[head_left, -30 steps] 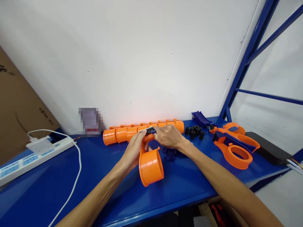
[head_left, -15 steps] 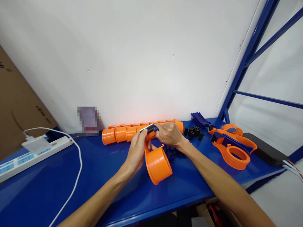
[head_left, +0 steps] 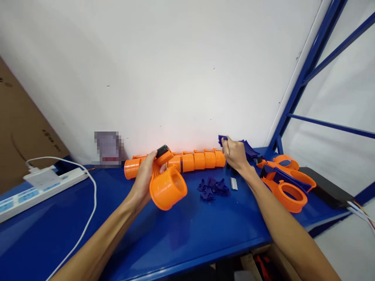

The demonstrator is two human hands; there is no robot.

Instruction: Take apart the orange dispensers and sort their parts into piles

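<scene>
My left hand (head_left: 146, 175) is wrapped round the handle of an orange tape dispenser (head_left: 168, 189), its round hub hanging low and a black roller (head_left: 162, 150) at its upper end. Off to the right, my right hand (head_left: 234, 154) pinches a dark blue plastic piece (head_left: 222, 139), raised near the wall. Several small blue parts (head_left: 215, 188) lie in a heap on the blue table (head_left: 187, 234), with a short silvery-white strip (head_left: 233, 183) beside them. Black rollers behind my right hand are mostly hidden.
Orange rings (head_left: 199, 160) form a row along the wall. Orange dispensers (head_left: 290, 191) and a black box (head_left: 325, 187) stand at the right. A power strip (head_left: 67, 179) with a white cable (head_left: 93, 207) lies at the left.
My hands have moved apart. My left hand went left with the orange dispenser; my right hand went right and up, holding a blue piece. The small parts and silvery strip are now exposed.
</scene>
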